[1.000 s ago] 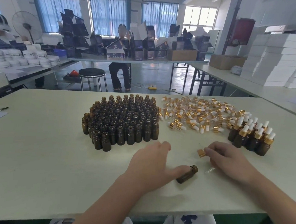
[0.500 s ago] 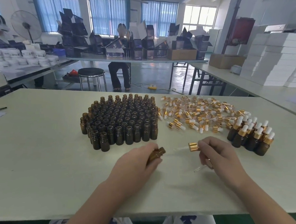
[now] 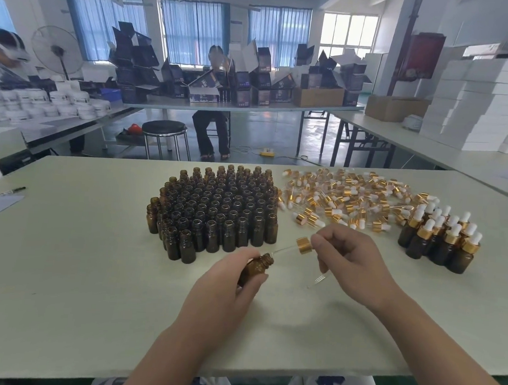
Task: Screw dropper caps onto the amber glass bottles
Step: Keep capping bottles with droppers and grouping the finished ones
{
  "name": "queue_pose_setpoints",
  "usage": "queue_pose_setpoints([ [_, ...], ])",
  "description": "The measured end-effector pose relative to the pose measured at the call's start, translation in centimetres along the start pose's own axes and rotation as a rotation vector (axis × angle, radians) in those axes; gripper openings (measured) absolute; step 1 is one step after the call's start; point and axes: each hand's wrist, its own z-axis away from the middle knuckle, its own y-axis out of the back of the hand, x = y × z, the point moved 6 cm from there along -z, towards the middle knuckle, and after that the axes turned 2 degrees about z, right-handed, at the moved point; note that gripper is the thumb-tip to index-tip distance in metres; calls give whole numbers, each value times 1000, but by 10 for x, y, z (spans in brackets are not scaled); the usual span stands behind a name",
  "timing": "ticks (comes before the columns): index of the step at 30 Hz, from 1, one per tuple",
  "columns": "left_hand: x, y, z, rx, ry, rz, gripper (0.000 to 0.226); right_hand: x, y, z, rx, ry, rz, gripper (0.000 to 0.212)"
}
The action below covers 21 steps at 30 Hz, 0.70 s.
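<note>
While the left hand [image 3: 226, 283] grips an amber bottle [image 3: 255, 270] (tilted), the right hand [image 3: 354, 259] pinches a dropper cap [image 3: 304, 244].

bare table [image 3: 78, 271] left and near, open bottles [image 3: 216, 208] ahead, loose caps [image 3: 342, 194] beyond, capped bottles [image 3: 443, 236] right

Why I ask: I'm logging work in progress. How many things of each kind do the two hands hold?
Amber bottle, in the left hand: 1
Dropper caps, in the right hand: 2 (of one, only the glass tube shows)
Total: 3
</note>
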Motion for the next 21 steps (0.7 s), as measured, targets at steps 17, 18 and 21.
queue_pose_setpoints([
  [17,10,-3,2,-65,-97,28,28,32,-37,15,-177,28,260,63],
  [18,10,-4,3,-69,-97,26,28,33,-37,15,-179,23,260,65],
  [21,11,-3,3,-69,-99,29,30,35,-38,15,-186,-16,260,70],
])
